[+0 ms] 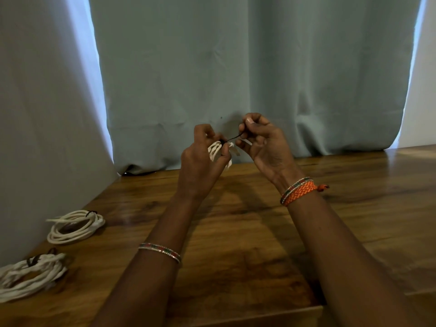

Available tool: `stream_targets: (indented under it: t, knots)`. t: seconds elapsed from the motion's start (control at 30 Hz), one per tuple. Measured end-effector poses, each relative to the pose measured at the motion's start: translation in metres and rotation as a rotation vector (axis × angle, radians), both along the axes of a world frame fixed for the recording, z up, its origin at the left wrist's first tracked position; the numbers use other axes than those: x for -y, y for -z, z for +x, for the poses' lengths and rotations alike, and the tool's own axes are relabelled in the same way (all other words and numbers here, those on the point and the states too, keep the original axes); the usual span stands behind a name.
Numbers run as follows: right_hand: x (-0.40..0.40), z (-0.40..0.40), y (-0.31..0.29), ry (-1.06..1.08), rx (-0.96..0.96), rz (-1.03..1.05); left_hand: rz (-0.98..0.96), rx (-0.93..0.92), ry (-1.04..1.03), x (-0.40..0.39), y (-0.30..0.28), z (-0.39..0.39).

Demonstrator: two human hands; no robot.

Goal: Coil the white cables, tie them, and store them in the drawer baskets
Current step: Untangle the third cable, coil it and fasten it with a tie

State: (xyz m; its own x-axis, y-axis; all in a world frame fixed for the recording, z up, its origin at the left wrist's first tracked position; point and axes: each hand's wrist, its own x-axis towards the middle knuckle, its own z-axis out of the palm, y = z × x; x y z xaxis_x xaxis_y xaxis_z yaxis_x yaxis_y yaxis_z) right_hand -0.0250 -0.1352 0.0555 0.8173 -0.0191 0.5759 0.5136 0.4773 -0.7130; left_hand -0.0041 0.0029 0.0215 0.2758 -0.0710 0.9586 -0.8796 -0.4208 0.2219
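STEP: tying | Your left hand (pixel 203 156) clenched the white coil (pixel 215 151) | right-hand fingers (pixel 245 135) pinched the dark tie (pixel 232 138) | ADVICE: pull taut, keep loops bunched above the counter (pixel 259 232).

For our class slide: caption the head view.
Both hands tie a dark tie around a coiled white cable above the table.

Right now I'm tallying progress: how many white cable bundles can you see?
3. One tied coil lies on the table's left side, a second tied bundle nearer at the left edge, and a third bundle is in the left hand. Others may be out of frame.
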Motion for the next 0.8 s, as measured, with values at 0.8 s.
stream_targets:
  t: [0.8]
  knots:
    - [0.029,0.016,0.002,0.145,0.087,-0.717,-0.071,-0.838,0.564,-0.017,-0.007,0.013]
